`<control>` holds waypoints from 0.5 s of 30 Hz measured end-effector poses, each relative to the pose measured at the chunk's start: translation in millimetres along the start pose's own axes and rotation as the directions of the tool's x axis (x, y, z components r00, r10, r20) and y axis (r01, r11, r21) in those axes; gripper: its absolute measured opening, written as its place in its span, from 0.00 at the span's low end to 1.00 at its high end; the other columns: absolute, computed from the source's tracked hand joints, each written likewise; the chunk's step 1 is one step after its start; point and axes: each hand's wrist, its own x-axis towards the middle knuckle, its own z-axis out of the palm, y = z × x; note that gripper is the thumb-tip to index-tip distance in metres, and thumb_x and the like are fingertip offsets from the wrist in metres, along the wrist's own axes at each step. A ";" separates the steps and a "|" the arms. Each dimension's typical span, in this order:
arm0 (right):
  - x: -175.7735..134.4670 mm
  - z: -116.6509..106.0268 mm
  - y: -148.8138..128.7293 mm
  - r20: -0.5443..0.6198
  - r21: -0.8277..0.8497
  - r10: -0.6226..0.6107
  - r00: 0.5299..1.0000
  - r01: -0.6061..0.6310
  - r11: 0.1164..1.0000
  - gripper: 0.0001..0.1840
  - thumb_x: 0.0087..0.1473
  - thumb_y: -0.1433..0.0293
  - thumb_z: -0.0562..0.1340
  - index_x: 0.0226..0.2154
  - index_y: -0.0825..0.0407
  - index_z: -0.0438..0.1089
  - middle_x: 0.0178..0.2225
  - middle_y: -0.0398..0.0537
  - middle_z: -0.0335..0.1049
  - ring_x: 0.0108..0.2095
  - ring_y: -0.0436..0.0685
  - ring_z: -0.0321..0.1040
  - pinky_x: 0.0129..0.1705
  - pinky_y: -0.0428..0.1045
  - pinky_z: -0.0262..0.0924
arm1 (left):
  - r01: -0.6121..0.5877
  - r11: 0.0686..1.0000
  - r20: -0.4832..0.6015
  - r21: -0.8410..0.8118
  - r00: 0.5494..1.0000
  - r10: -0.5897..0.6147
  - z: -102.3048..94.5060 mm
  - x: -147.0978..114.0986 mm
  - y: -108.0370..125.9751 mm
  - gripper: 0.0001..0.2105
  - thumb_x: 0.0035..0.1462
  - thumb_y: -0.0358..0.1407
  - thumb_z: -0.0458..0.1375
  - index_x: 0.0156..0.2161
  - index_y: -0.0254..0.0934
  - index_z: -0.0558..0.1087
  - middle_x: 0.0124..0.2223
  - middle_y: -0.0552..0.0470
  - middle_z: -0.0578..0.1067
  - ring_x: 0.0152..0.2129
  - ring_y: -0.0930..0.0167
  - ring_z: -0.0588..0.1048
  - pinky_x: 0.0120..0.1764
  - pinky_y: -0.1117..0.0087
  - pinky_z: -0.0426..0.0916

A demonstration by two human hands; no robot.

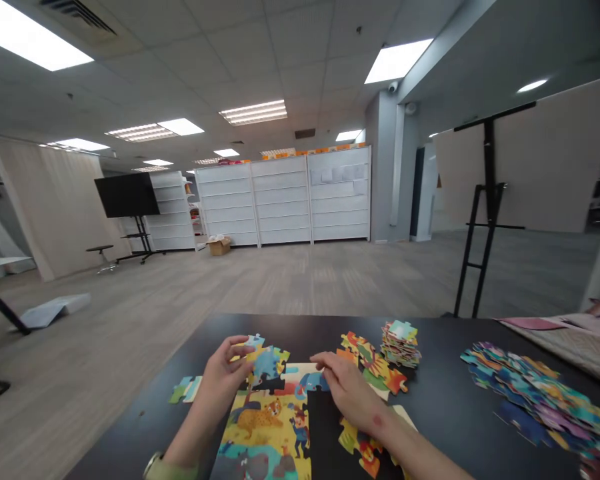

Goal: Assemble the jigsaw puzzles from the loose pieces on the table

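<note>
On the dark table lies a partly assembled jigsaw puzzle (pixel 260 427) with a leopard and a hippo. My left hand (pixel 225 373) is at its upper left, fingers curled and thumb against a blue-and-yellow puzzle piece (pixel 267 363). That piece overlaps a dark gap along the puzzle's upper edge. Over the upper right corner reaches my right hand (pixel 347 390), its fingers stretched out beside a blue elephant piece (pixel 312 382). Nothing shows held in it; its thumb is partly hidden. Loose yellow pieces (pixel 363 450) lie partly beneath my right wrist.
Orange and green pieces (pixel 375 360) lie beyond my right hand, near a stack of pieces (pixel 401 343). A large pile of blue and purple pieces (pixel 540 393) spreads at right. A green-and-white piece (pixel 185 389) sits left of my left forearm. A black easel (pixel 487 213) stands behind the table.
</note>
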 end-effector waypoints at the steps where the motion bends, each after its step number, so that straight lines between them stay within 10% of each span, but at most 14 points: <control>1: -1.8 0.2 -2.8 0.007 0.067 0.011 1.000 -0.011 0.998 0.18 0.63 0.73 0.51 0.50 0.50 0.70 0.41 0.49 0.75 0.42 0.57 0.71 0.48 0.53 0.62 | 0.005 0.999 0.037 -0.038 0.999 -0.004 14.6 -6.4 3.4 0.25 0.49 0.45 0.67 0.50 0.37 0.68 0.42 0.47 0.77 0.31 0.67 0.79 0.34 0.68 0.72; 7: -4.4 3.7 -9.9 0.089 0.425 0.128 0.988 -0.154 0.892 0.19 0.58 0.64 0.60 0.52 0.49 0.66 0.37 0.45 0.73 0.33 0.53 0.69 0.31 0.47 0.61 | 0.060 0.984 0.164 -0.170 0.986 -0.031 75.7 -24.2 10.5 0.20 0.45 0.34 0.68 0.46 0.37 0.71 0.35 0.55 0.73 0.24 0.75 0.72 0.30 0.74 0.66; 15: 1.7 6.7 -2.3 0.136 0.518 0.242 0.961 -0.277 0.809 0.13 0.50 0.65 0.61 0.40 0.48 0.61 0.23 0.35 0.65 0.23 0.49 0.63 0.23 0.43 0.55 | 0.160 0.958 0.273 -0.239 0.958 -0.092 91.9 -32.1 6.2 0.16 0.47 0.37 0.66 0.42 0.37 0.72 0.29 0.57 0.70 0.24 0.74 0.69 0.29 0.75 0.64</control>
